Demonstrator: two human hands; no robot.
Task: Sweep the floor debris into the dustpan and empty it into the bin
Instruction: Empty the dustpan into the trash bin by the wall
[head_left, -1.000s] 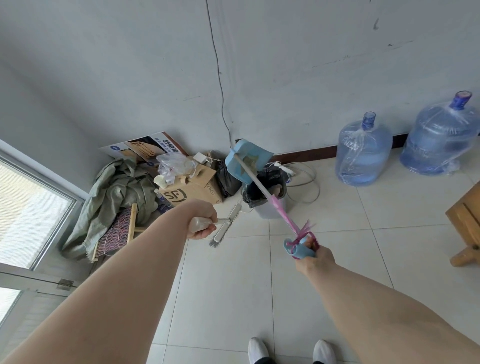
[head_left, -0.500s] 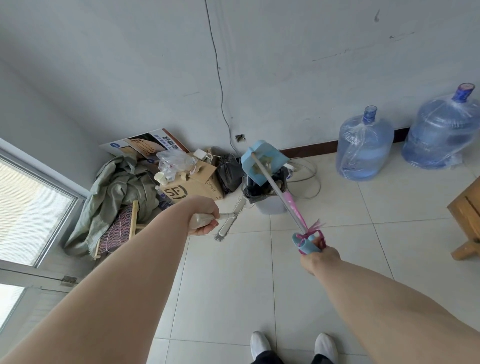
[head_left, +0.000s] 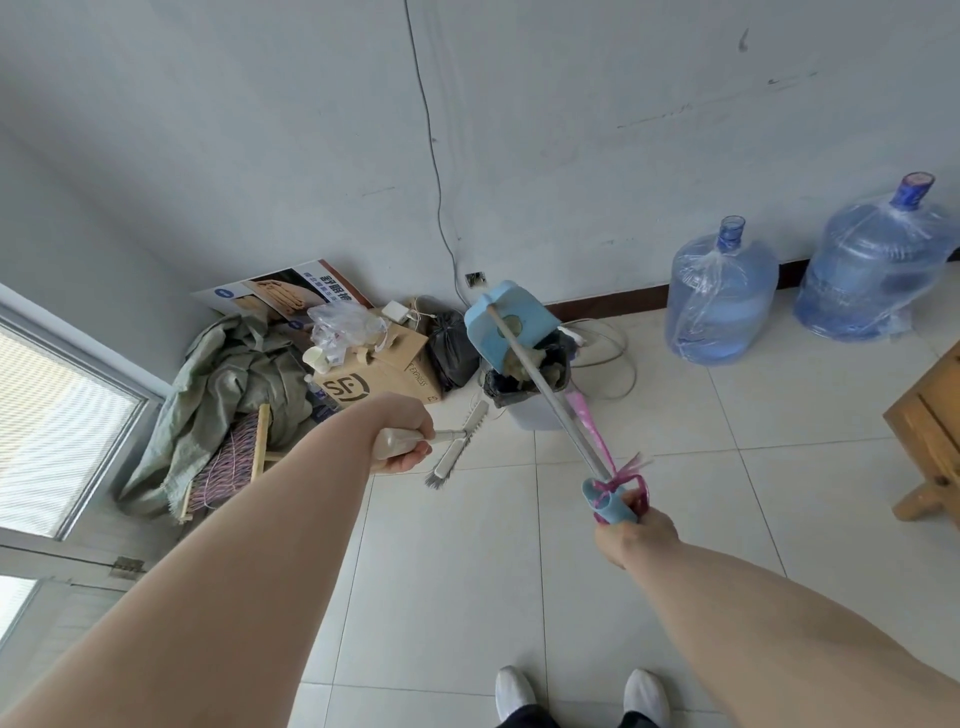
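Dustpan (head_left: 506, 325) tipped over bin (head_left: 530, 395) — right hand (head_left: 636, 535) fingers clench its handle; left hand (head_left: 402, 441) grips brush (head_left: 457, 444).

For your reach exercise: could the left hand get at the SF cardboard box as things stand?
Probably not freely: the left hand is shut on the brush, though the SF box lies just beyond it, unobstructed.

Both forearms were seen bare, no sleeves reaching them. White shoes (head_left: 579, 693) were worn, and dark trouser legs (head_left: 524, 722) were glimpsed above them at the lower edge.
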